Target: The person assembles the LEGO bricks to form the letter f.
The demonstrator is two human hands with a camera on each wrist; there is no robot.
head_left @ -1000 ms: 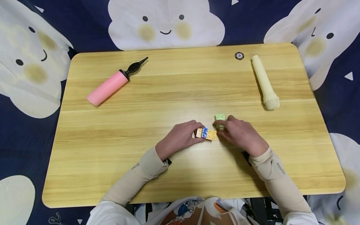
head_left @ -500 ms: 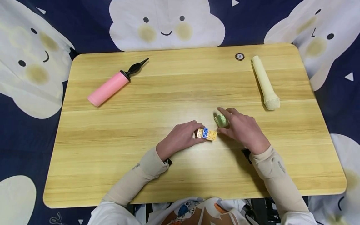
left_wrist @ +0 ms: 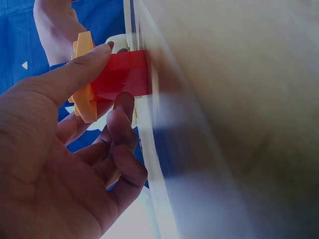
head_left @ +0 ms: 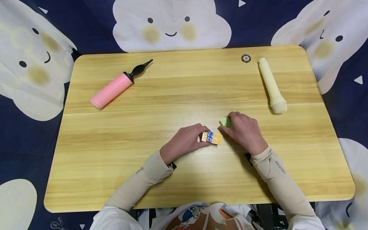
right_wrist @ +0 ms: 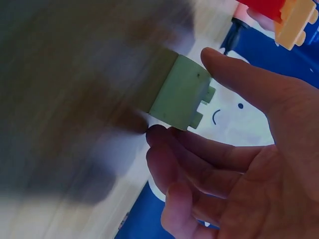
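My left hand (head_left: 187, 139) grips a small stack of toy building bricks between thumb and fingers. From above, the stack shows orange-yellow bricks (head_left: 217, 138) and a blue brick (head_left: 210, 136). Below them, the left wrist view reveals red bricks (left_wrist: 122, 74) close to the tabletop. Just to the right, my right hand (head_left: 244, 131) holds a light green brick (head_left: 225, 121) on the table. Its thumb is at one side and its curled fingers at the other, as the right wrist view shows. The green brick (right_wrist: 180, 92) has its studs turned toward the palm and stands apart from the stack.
A pink hand pump (head_left: 112, 90) with a black nozzle lies at the far left of the wooden table (head_left: 161, 105). At the far right lie a cream microphone-shaped object (head_left: 271, 86) and a small round black-and-white disc (head_left: 246, 58). Cloud-patterned cloth (head_left: 172, 25) hangs behind.
My right fingers have lifted off the top of the green brick, opened around it, then closed in at its sides. The brick has turned to an angle. My left hand keeps its grip on the stack.
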